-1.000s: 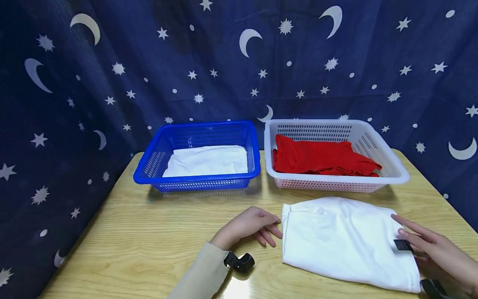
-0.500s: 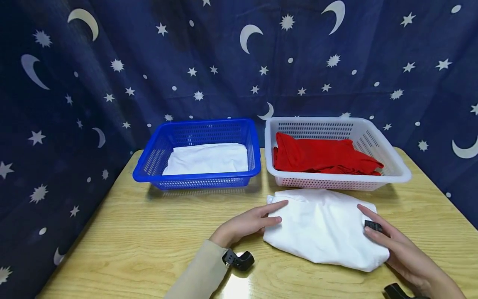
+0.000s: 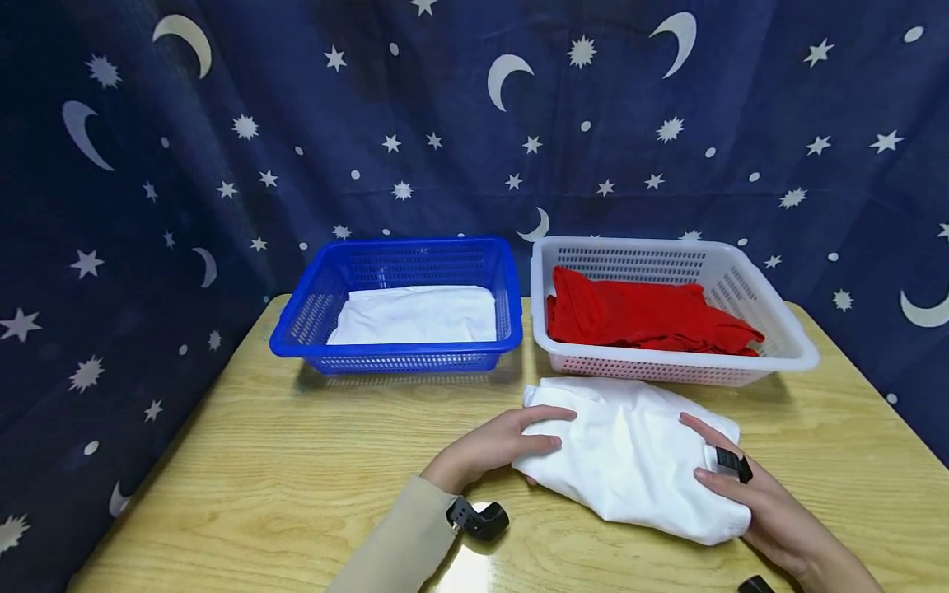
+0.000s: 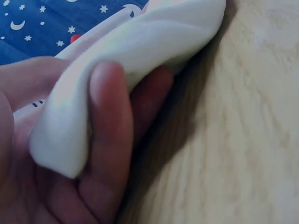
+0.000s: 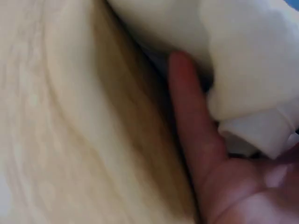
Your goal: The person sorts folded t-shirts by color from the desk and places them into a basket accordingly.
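Note:
A folded white garment (image 3: 630, 449) with a small black tag (image 3: 728, 461) at its right side is held low over the table, in front of the white basket. My left hand (image 3: 493, 445) grips its left end, thumb and index finger on top. In the left wrist view other fingers (image 4: 110, 112) curl beneath the fabric (image 4: 140, 39). The right hand (image 3: 764, 498) holds the opposite end, thumb and one finger on top. A finger (image 5: 189, 102) reaches under the cloth (image 5: 257, 60) in the right wrist view; the remaining fingers are mostly hidden.
At the back left stands a blue basket (image 3: 400, 349) containing folded white cloth (image 3: 418, 315). Beside it, a white basket (image 3: 682, 359) holds red cloth (image 3: 645, 313). A dark blue curtain (image 3: 445, 99) with moons and stars hangs behind the wooden table (image 3: 296, 478).
The white garment has shifted left and slightly toward the baskets, and looks narrower. My right hand has moved left with it. The left hand has gone from beside the garment to gripping its edge.

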`<state>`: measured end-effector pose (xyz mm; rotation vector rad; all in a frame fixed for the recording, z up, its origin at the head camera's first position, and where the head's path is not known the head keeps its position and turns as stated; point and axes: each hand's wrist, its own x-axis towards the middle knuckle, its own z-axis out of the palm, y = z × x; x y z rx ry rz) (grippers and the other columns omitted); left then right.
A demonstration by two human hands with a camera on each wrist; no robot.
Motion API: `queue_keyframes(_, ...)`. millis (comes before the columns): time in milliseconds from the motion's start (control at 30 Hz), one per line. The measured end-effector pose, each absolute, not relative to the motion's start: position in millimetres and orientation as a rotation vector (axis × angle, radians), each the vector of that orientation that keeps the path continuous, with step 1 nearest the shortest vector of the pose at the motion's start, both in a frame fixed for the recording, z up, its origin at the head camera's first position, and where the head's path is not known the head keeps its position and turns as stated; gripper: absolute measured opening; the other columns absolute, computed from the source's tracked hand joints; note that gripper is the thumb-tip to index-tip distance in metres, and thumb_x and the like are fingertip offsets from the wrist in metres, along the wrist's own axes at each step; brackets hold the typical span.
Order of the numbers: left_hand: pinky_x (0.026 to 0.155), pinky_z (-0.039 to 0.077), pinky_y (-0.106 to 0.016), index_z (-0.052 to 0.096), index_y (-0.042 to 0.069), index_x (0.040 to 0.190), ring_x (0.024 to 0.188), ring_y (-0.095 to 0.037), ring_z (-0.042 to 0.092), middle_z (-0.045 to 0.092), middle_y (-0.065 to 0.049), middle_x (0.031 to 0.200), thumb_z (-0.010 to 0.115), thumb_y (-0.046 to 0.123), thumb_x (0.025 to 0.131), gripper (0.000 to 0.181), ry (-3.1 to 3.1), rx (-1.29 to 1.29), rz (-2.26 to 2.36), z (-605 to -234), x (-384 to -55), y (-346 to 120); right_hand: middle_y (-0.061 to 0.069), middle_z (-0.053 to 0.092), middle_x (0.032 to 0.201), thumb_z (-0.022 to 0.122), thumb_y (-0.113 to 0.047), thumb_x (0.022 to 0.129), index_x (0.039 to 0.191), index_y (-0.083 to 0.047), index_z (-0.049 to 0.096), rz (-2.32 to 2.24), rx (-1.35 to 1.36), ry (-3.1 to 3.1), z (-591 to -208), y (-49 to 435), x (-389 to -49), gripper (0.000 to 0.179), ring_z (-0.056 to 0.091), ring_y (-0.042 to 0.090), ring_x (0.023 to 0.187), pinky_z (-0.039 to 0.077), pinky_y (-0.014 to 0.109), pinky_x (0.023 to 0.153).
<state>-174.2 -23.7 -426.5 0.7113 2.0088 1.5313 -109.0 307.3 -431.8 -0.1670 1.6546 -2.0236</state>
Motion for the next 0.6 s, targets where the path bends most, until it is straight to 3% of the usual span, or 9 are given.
queue_keyframes(167,0.096,0.03,-0.032,0.053,0.036,0.121,0.116,-0.006,0.039,0.046,0.015,0.124,0.056,0.033,0.086,0.035,2.029,0.698,1.538,-425,-175,-23,-0.001,-0.013,0.14,0.041,-0.01,0.093,0.143,-0.03,0.014,-1.991,-0.135,1.769,-432,305,-109,0.06,0.002,0.013,0.12,0.038,0.016,0.085)
queue_keyframes(400,0.093,0.032,-0.029,0.055,0.033,0.119,0.112,-0.004,0.041,0.048,0.014,0.121,0.053,0.035,0.088,0.032,2.014,0.682,1.511,-417,-170,-23,-0.002,-0.004,0.135,0.036,-0.01,0.095,0.143,-0.027,0.014,-2.057,-0.148,1.668,-431,304,-106,0.056,0.038,0.0,0.11,0.044,0.029,0.085)
queue_keyframes(600,0.095,0.033,-0.028,0.052,0.034,0.123,0.113,-0.002,0.041,0.048,0.016,0.122,0.05,0.041,0.088,0.035,2.242,0.807,1.215,-384,-161,-26,0.0,0.001,0.136,0.031,-0.008,0.096,0.144,-0.028,0.011,-2.129,-0.224,1.562,-428,294,-103,0.055,0.044,0.007,0.111,0.044,0.034,0.086)
